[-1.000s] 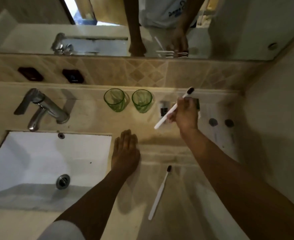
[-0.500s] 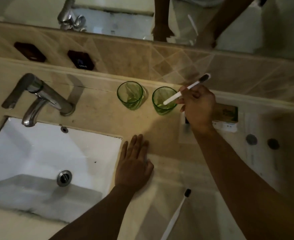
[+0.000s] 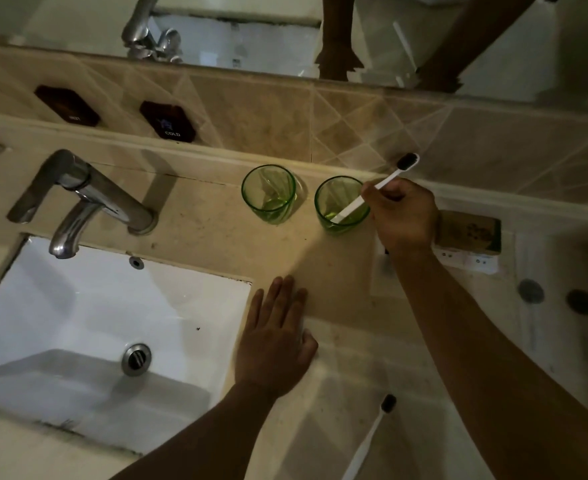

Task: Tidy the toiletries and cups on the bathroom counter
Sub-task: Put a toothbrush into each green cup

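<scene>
Two green glass cups stand side by side at the back of the beige counter: the left cup (image 3: 269, 194) holds nothing, the right cup (image 3: 341, 206) has a toothbrush handle inside it. My right hand (image 3: 403, 214) grips that white toothbrush (image 3: 387, 180) with the dark bristle head up and the handle end at the cup's bottom. Flat on the counter beside the sink lies my left hand (image 3: 275, 336), palm down, fingers spread, holding nothing. A second white toothbrush (image 3: 372, 438) with a dark head lies on the counter near the front edge.
A white sink basin (image 3: 78, 323) with a chrome faucet (image 3: 84, 199) fills the left. A small brown box (image 3: 469, 233) on white packets sits right of my right hand. Two dark round caps (image 3: 555, 296) lie at the far right. A mirror runs along the tiled backsplash.
My right hand carried the toothbrush left from above the counter and lowered its handle into the right green cup. My left hand stayed flat. The camera shifted closer.
</scene>
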Motion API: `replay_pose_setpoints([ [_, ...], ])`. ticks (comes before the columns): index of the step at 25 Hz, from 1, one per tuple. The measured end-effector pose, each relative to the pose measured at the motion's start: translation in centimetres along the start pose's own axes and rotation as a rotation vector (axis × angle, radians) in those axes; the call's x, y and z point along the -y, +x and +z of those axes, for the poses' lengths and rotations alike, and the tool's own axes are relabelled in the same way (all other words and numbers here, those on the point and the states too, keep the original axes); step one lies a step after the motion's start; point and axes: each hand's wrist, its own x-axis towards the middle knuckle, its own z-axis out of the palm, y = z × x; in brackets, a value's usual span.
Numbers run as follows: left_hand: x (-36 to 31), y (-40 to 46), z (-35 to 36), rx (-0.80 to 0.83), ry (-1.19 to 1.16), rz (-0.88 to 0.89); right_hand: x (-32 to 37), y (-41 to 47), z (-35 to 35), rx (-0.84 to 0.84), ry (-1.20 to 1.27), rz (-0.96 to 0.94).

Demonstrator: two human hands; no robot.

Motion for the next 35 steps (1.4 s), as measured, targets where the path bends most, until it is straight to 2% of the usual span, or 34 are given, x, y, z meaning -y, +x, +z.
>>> replay_pose_setpoints([
  [11,-0.3,0.1,0.2,-0.007,0.003,-0.009,-0.4,-0.5,0.1,-0.001,0.172,0.0],
  [35,0.1,0.0,0.5,-0.045,0.018,0.003,-1.7,0.3,0.6,0.034,0.138,0.053],
])
